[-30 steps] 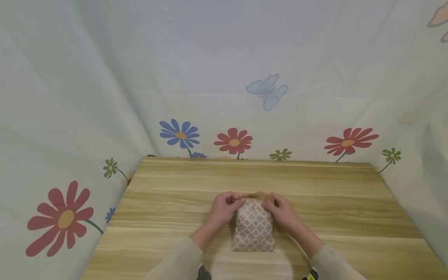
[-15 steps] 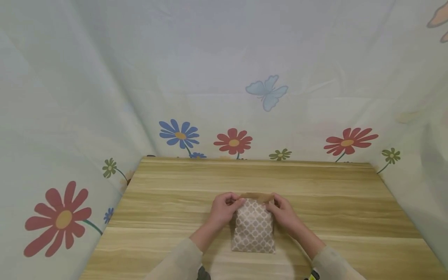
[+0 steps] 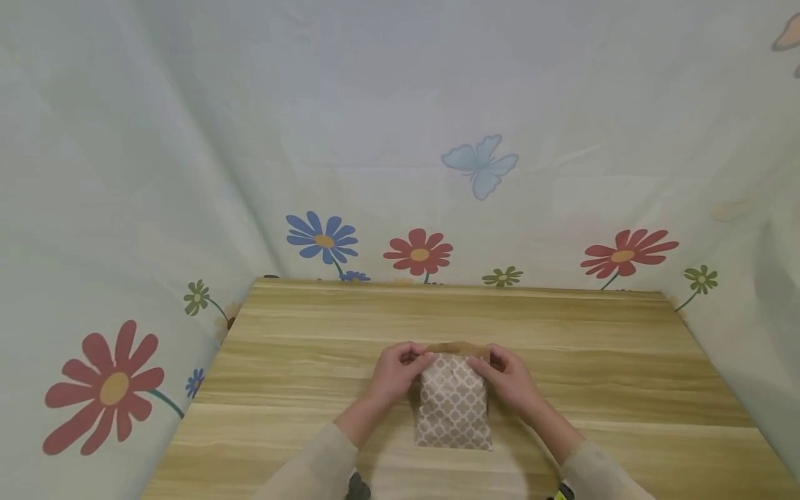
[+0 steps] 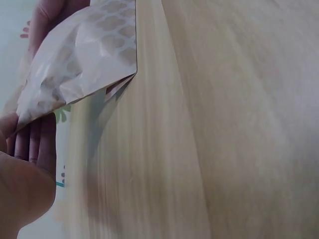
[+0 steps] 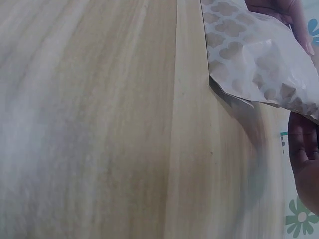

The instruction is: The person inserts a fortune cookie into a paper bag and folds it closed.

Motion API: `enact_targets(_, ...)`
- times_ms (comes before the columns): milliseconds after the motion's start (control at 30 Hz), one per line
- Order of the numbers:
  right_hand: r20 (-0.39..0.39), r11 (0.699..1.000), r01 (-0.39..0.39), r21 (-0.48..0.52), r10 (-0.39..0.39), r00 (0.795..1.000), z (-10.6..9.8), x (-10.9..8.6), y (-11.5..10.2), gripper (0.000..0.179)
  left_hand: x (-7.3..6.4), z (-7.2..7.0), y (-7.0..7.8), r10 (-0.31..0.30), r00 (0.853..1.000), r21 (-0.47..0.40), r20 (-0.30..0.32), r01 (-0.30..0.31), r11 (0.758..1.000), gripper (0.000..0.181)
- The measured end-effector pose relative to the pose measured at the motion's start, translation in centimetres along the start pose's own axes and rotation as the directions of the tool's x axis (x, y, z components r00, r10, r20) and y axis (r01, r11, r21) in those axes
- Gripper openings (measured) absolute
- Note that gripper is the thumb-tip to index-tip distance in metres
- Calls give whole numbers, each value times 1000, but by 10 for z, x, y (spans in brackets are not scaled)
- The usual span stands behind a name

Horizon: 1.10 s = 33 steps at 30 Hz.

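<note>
A paper bag (image 3: 453,406) with a white lattice pattern on tan stands in the middle of the wooden table, its top edge showing plain brown. At the bag's upper left corner my left hand (image 3: 398,369) pinches the paper between thumb and fingers. My right hand (image 3: 507,378) grips the upper right corner the same way, thumb on the near side. Both wrist views show creases in the bag (image 4: 94,52) toward its top, while its lower end meets the table. Fingers of the left hand (image 4: 42,142) lie behind the paper. What the bag holds inside is hidden.
The wooden table (image 3: 300,326) spreads out around the bag on all sides. A pale curtain (image 3: 375,104) printed with flowers and a butterfly hangs behind the table and along both its sides.
The brown top edge of the bag has shifted shape slightly, and the right thumb has slid a little left across the bag's front. Both hands keep their places at the corners.
</note>
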State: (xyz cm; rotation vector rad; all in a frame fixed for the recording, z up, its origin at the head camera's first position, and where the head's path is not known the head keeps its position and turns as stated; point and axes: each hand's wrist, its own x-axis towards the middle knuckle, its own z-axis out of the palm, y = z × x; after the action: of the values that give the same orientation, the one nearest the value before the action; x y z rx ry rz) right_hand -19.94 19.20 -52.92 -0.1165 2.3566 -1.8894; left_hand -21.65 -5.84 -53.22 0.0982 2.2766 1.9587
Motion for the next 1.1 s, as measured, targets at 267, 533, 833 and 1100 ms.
enact_targets(267,-47,998,34,-44,-36,998,-6,3,2,17,4,-10,-5,28,999,66,27,-30,997,24)
enact_targets(533,-50,999,30,-18,-31,998,-7,2,2,20,5,-15,-9,27,999,98,31,-30,995,23)
enact_targets(833,-43,1000,-1,-14,1,999,-8,3,2,24,13,-23,-4,26,996,99,85,-35,995,18)
enact_targets(1100,-70,1000,-4,-10,3,998,-9,3,4,24,15,-27,-3,5,991,82,134,-16,996,15)
